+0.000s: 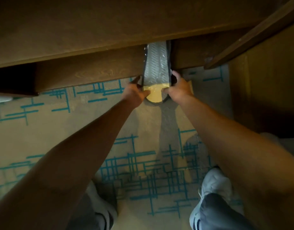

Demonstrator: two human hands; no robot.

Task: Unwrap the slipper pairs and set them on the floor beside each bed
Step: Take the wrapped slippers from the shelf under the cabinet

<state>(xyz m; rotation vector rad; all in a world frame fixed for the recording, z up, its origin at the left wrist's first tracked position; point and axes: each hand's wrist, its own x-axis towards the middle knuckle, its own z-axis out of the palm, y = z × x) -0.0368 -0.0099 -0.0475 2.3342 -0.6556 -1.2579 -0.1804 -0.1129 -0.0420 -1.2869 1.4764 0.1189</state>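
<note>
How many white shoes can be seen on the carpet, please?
2. One white shoe is at the lower right, below the right arm. The other shoe is at the lower middle, largely hidden under the left arm.

Both forearms [86, 146] were bare, no sleeves showing. The person wore dark grey trousers [216, 213] and pale grey trainers [214, 183] at six o'clock.

Your left hand [134, 92] and right hand [177, 89] flank the slippers [157, 68], whose far end lies under the shelf [93, 39]; your shoes [212, 188] stand near, on the carpet [43, 130].
</note>
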